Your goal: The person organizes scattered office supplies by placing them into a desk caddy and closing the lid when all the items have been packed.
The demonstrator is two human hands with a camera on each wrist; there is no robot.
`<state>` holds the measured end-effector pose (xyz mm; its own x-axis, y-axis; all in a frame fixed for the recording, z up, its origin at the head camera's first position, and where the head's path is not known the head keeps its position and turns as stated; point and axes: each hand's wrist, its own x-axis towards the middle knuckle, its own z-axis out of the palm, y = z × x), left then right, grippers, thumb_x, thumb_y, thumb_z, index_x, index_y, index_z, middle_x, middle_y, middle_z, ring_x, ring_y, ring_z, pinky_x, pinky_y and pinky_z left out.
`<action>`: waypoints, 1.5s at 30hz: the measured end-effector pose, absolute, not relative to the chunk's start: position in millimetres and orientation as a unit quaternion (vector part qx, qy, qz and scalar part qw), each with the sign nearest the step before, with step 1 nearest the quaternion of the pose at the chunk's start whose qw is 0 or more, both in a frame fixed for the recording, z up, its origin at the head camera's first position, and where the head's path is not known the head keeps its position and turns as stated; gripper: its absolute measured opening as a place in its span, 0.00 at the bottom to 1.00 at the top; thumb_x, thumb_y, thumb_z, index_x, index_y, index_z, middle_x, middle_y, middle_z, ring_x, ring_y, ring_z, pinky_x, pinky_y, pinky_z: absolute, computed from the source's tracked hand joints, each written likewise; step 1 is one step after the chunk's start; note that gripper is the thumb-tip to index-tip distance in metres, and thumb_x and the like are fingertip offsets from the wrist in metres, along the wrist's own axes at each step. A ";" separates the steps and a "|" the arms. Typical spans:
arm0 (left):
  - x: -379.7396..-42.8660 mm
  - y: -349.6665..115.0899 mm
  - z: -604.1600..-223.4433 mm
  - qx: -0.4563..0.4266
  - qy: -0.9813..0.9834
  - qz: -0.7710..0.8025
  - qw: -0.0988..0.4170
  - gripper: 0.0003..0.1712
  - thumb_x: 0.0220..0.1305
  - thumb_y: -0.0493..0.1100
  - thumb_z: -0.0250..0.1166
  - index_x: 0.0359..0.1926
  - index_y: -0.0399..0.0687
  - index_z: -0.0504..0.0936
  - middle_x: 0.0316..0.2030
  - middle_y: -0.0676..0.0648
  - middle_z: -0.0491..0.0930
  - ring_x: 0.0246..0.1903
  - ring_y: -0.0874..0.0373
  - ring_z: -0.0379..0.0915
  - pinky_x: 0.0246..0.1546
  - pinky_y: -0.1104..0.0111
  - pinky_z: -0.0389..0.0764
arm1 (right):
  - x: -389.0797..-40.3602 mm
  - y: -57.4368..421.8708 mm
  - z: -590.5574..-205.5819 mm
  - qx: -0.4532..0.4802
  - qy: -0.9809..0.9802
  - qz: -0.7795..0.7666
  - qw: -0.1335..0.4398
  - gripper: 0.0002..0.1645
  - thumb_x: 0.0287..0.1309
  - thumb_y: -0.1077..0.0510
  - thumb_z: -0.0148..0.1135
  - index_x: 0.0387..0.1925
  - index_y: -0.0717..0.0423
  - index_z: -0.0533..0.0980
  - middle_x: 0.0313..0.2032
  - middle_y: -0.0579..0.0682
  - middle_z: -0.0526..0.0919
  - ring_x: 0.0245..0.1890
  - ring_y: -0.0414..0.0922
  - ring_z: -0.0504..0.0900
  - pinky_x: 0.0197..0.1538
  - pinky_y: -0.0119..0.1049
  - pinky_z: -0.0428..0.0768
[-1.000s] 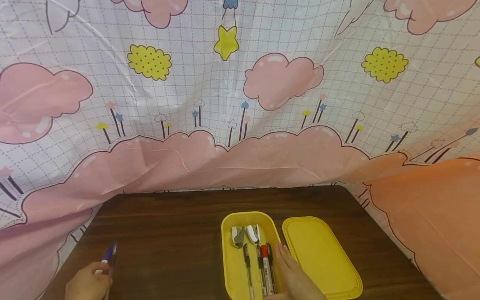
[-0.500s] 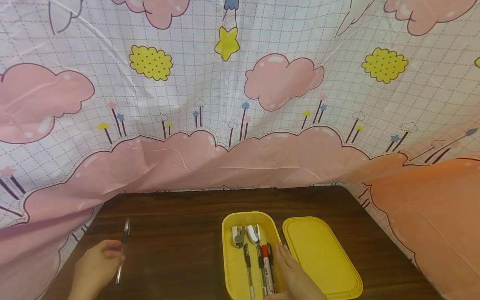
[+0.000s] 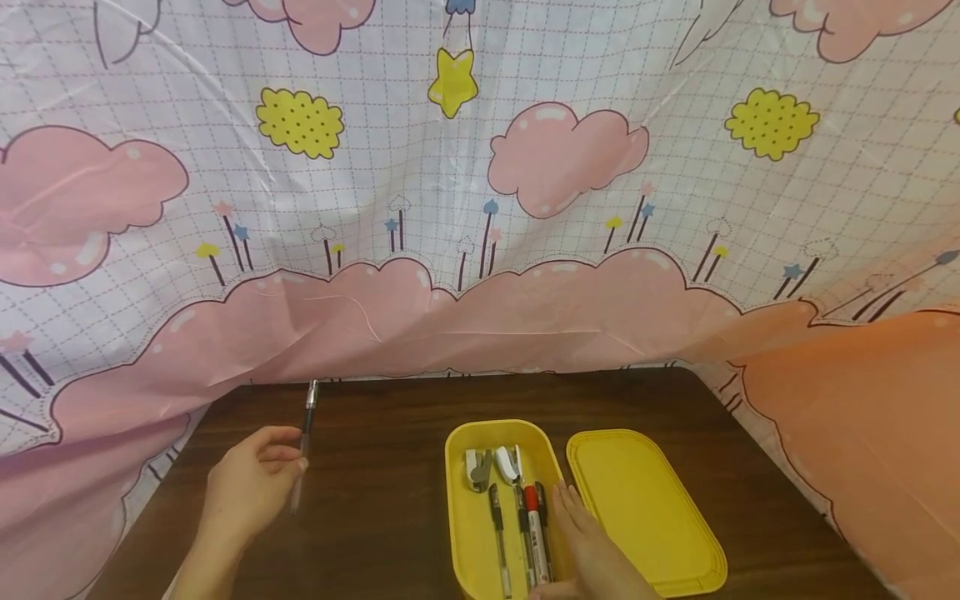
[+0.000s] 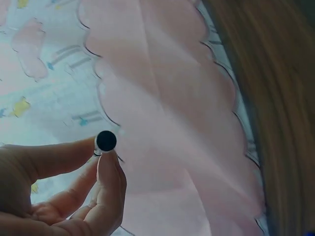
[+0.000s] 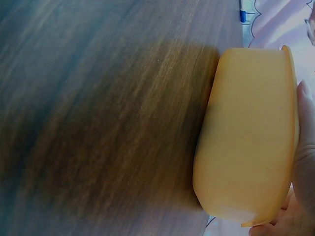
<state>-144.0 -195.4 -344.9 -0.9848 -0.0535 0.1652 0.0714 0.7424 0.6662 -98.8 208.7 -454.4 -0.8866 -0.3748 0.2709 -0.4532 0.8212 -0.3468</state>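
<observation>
My left hand (image 3: pixel 251 483) pinches a clear pen (image 3: pixel 310 404) with a black grip between thumb and fingertips, above the left half of the dark wooden table (image 3: pixel 375 500). The pen points up and away; its round black end (image 4: pixel 106 141) faces the left wrist camera. To the right, my right hand (image 3: pixel 592 546) rests at the right rim of a yellow box (image 3: pixel 455 533), fingers straight along the side and thumb at the near end. Inside the box lie several black-capped pens (image 3: pixel 498 525), a red-capped marker (image 3: pixel 534 517) and two small stapler-like things (image 3: pixel 477 471).
A yellow lid (image 3: pixel 645 500) lies flat right of the box. Something blue-ended like a marker (image 5: pixel 242 14) shows at the top of the right wrist view. A patterned curtain (image 3: pixel 420 317) hangs behind the table's back edge.
My left hand has lifted the clear pen and moved right and away from me. The blue marker near that hand no longer shows in the head view. My right hand stays at the box.
</observation>
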 end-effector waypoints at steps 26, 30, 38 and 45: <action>-151.6 -106.4 -340.5 -0.031 -0.872 -0.485 0.062 0.20 0.59 0.37 0.66 0.53 0.48 0.79 0.41 0.47 0.85 0.42 0.53 0.83 0.42 0.58 0.83 | -99.4 208.0 -455.4 0.221 -0.947 0.214 0.094 0.72 0.32 0.33 0.77 0.67 0.77 0.56 0.67 0.75 0.59 0.67 0.67 0.60 0.58 0.64 0.71; -153.0 -98.1 -348.8 -0.023 -0.862 -0.502 0.060 0.19 0.57 0.36 0.66 0.52 0.48 0.80 0.41 0.47 0.85 0.42 0.54 0.83 0.40 0.60 0.83 | -99.6 208.1 -456.0 0.221 -0.946 0.221 0.088 0.72 0.33 0.34 0.77 0.67 0.77 0.55 0.67 0.75 0.58 0.68 0.68 0.59 0.57 0.65 0.71; -152.5 -74.4 -362.4 -0.032 -0.843 -0.535 0.052 0.19 0.57 0.36 0.67 0.51 0.47 0.80 0.40 0.46 0.85 0.41 0.53 0.83 0.37 0.61 0.83 | -99.6 208.4 -454.1 0.216 -0.947 0.221 0.088 0.74 0.32 0.31 0.76 0.68 0.76 0.54 0.68 0.75 0.57 0.68 0.67 0.58 0.58 0.65 0.70; -152.8 -58.5 -370.6 -0.034 -0.823 -0.565 0.053 0.19 0.56 0.35 0.68 0.50 0.45 0.80 0.38 0.45 0.85 0.39 0.54 0.83 0.38 0.61 0.83 | -99.8 208.4 -452.1 0.214 -0.947 0.227 0.081 0.75 0.32 0.31 0.75 0.68 0.76 0.53 0.68 0.75 0.56 0.69 0.68 0.58 0.59 0.66 0.68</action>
